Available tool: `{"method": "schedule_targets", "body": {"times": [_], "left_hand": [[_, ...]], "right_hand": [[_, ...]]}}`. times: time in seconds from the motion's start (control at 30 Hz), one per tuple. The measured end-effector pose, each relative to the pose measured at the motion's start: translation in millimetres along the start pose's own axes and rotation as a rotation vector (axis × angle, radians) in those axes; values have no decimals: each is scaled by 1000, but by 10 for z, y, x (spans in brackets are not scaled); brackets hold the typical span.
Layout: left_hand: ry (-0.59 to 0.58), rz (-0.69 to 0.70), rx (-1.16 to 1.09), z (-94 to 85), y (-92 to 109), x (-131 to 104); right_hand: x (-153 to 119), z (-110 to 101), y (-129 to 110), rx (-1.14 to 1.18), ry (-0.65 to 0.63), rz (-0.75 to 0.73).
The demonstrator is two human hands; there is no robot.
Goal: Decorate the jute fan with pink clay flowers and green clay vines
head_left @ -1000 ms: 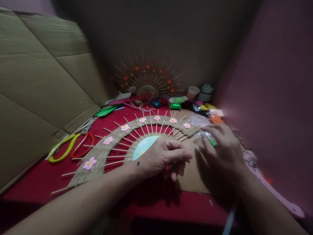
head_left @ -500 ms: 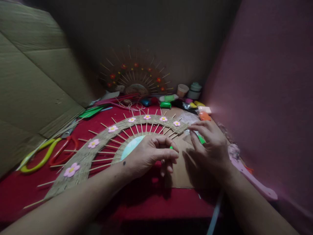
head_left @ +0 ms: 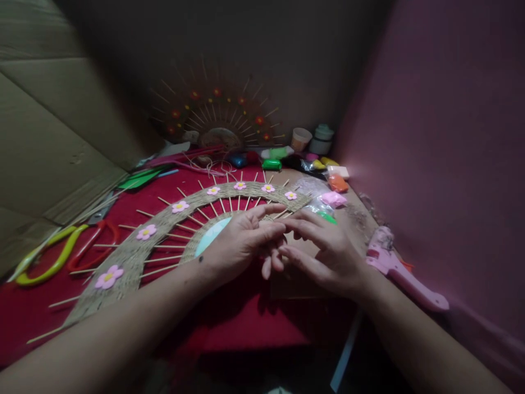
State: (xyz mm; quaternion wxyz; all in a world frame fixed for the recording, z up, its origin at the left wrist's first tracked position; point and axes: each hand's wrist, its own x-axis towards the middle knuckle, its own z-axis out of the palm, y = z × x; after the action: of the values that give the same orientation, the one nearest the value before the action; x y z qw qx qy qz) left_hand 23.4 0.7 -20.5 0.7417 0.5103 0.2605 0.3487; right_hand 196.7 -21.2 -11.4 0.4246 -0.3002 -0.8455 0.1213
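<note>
My left hand [head_left: 246,238] is closed, thumb pressed against its curled fingers; the small green clay piece it pinched is now hidden. Beside it, my right hand [head_left: 328,251] reaches in with fingers apart, their tips touching the left fingertips. Nothing shows in the right hand. Both are over the near part of a half-round woven fan frame [head_left: 158,219] with thin sticks poking out all around. Pink flowers with yellow centres [head_left: 146,232] sit along its woven band. A pale blue half-disc [head_left: 212,235] at its middle is partly covered by my left wrist.
Yellow-and-red-handled scissors [head_left: 61,257] lie at left. Clay packets, including pink [head_left: 333,199], orange [head_left: 337,183] and green [head_left: 271,164], lie behind my right hand. A pink glue gun [head_left: 410,279] is at right. A similar decorated half-round [head_left: 221,115] stands at the back, near a cup [head_left: 301,139].
My right hand has moved left, from beside the clay packets to my left fingertips. The green piece has gone out of sight, and the pink packet is uncovered. The whole view has shifted slightly.
</note>
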Motion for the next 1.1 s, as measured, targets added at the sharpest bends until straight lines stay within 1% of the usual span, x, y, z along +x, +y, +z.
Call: {"method": "schedule_targets", "body": {"times": [0.07, 0.2, 0.27, 0.33, 0.37, 0.43, 0.5, 0.57, 0.63, 0.73, 0.97, 1.1], "left_hand": [[1, -11, 20, -9, -9, -1], [-16, -38, 91, 8, -12, 3], [-41, -58, 105, 19, -1, 4], [-46, -70, 109, 24, 20, 0], [-25, -71, 124, 25, 34, -3], [71, -58, 179, 27, 66, -10], [182, -39, 242, 29, 93, -16], [239, -17, 271, 32, 103, -20], [247, -4, 272, 37, 99, -23], [234, 5, 278, 47, 86, -31], [256, 39, 279, 33, 110, -44], [235, 37, 258, 19, 117, -40]], "right_hand": [[2, 19, -10, 30, -6, 57], [-7, 31, -24, 138, 9, 242], [-18, 29, -24, 164, 20, 292], [-42, 21, -15, 141, 33, 315], [-62, 17, -6, 108, 36, 318], [-126, 16, 16, 5, 5, 304], [-216, 35, 42, -163, -58, 251], [-312, 70, 62, -368, -127, 189], [-389, 107, 68, -519, -213, 159], [-453, 129, 52, -567, -301, 166], [-598, 57, -73, -568, -257, 132], [-628, 45, -202, -646, -307, 140]]}}
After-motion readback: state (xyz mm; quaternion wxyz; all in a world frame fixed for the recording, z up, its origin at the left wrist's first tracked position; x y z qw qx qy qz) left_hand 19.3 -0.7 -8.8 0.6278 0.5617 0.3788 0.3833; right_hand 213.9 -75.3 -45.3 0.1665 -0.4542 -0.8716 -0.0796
